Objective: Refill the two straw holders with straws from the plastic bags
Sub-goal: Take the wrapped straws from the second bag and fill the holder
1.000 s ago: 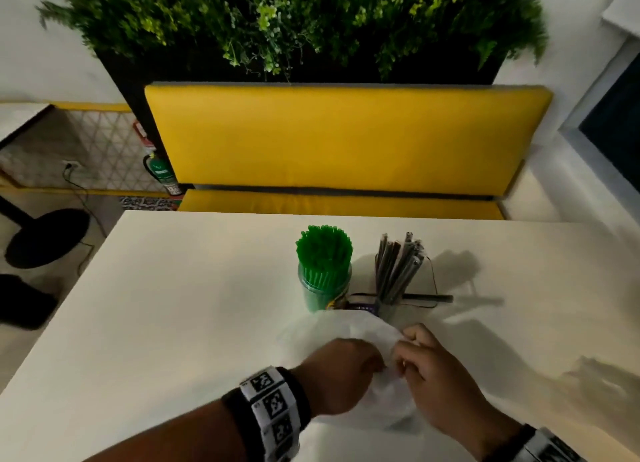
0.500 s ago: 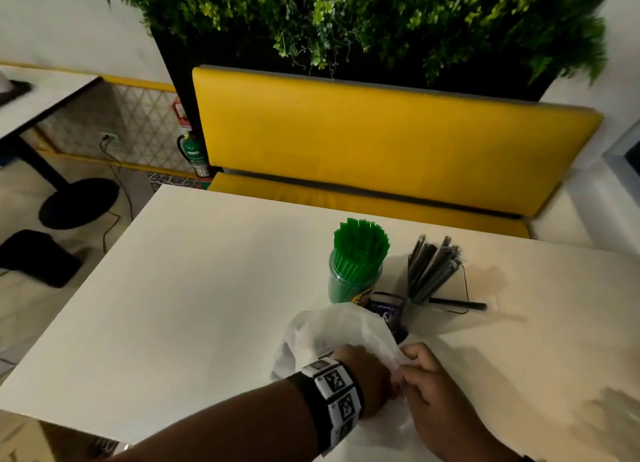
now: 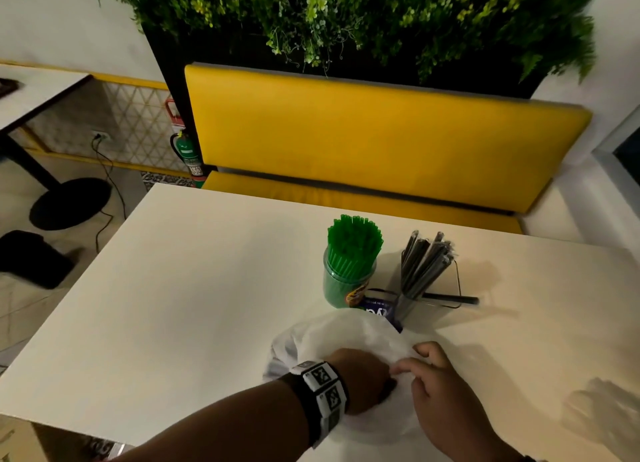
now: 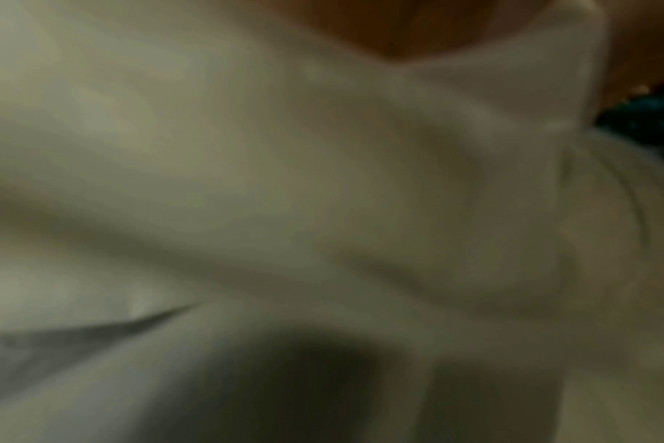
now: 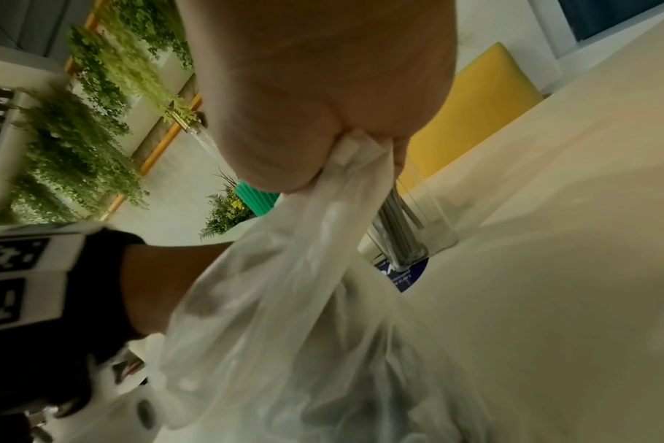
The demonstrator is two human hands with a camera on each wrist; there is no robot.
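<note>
A thin white plastic bag [image 3: 332, 337] lies crumpled on the table's near side, just in front of the two holders. My left hand [image 3: 363, 378] is pushed into the bag's mouth, and plastic hides its fingers. The left wrist view shows only blurred white plastic bag [image 4: 247, 179]. My right hand [image 3: 412, 366] pinches the bag's rim; in the right wrist view the right hand [image 5: 345, 144] has the bag [image 5: 304, 299] bunched between thumb and fingers. The green holder [image 3: 349, 281] is packed with green straws [image 3: 355, 240]. The clear holder [image 3: 424, 264] holds several dark wrapped straws.
One dark straw [image 3: 450, 299] lies on the white table [image 3: 173, 288] behind the clear holder. A blue printed pack [image 3: 379, 311] sits between bag and holders. Behind the table are a yellow bench [image 3: 381, 143] and a planter [image 3: 346, 11]. Left: fire extinguisher [image 3: 187, 150], another table [image 3: 31, 91].
My left hand has slid from gripping the bag's outside to reaching inside its mouth. The right hand keeps its pinch on the rim. The head view has swung left.
</note>
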